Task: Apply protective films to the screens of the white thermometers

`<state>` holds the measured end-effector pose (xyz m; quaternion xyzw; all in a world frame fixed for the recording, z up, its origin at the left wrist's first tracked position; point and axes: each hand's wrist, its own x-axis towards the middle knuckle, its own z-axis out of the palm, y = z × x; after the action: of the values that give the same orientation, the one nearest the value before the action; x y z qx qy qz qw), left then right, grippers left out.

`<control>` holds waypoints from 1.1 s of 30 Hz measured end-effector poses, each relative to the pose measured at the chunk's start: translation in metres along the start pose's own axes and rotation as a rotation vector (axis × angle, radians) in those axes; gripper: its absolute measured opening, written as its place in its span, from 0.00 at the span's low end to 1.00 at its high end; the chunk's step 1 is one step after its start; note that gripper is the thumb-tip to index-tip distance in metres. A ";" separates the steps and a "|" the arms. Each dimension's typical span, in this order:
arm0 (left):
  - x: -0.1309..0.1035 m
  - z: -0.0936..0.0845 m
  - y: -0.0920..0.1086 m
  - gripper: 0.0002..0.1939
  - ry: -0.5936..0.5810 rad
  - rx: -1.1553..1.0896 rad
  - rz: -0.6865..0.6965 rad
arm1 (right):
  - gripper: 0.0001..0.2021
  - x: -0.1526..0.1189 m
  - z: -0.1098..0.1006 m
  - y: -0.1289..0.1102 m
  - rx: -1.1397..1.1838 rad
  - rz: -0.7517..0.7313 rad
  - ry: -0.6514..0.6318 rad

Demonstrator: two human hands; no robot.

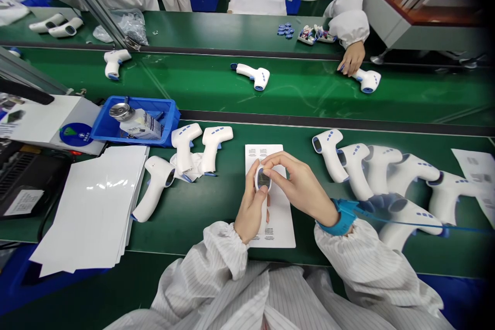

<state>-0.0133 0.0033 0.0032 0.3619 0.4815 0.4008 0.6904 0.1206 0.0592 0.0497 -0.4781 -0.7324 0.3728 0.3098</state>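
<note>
My left hand (251, 211) grips a white thermometer gun (263, 179) upright, its grey display facing me. The fingertips of my right hand (299, 185) pinch at the top edge of that display. A blue wrist strap (342, 216) with a cord circles my right wrist. Under both hands lies a white label sheet (276, 227) on the green table. Three more white guns (185, 149) lie to the left, and several guns (359, 165) are lined up on the right.
A stack of white sheets (96, 206) lies at the left, beside a blue tray (154, 113) holding a bottle. On the conveyor belt (294, 98) beyond lie more guns. A co-worker's hand (351, 59) touches one gun across the belt.
</note>
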 end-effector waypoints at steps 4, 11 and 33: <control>0.001 0.001 -0.002 0.32 0.013 -0.001 0.035 | 0.04 -0.002 0.003 0.000 -0.041 -0.009 0.028; -0.002 0.004 0.000 0.28 0.039 -0.029 0.070 | 0.04 -0.003 0.008 -0.001 -0.157 -0.046 0.088; 0.044 -0.005 0.057 0.34 0.227 -0.183 0.182 | 0.13 0.036 0.021 0.014 0.357 0.259 -0.266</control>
<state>-0.0199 0.0674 0.0353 0.2918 0.4831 0.5421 0.6225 0.0970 0.0913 0.0304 -0.4521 -0.6221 0.5924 0.2400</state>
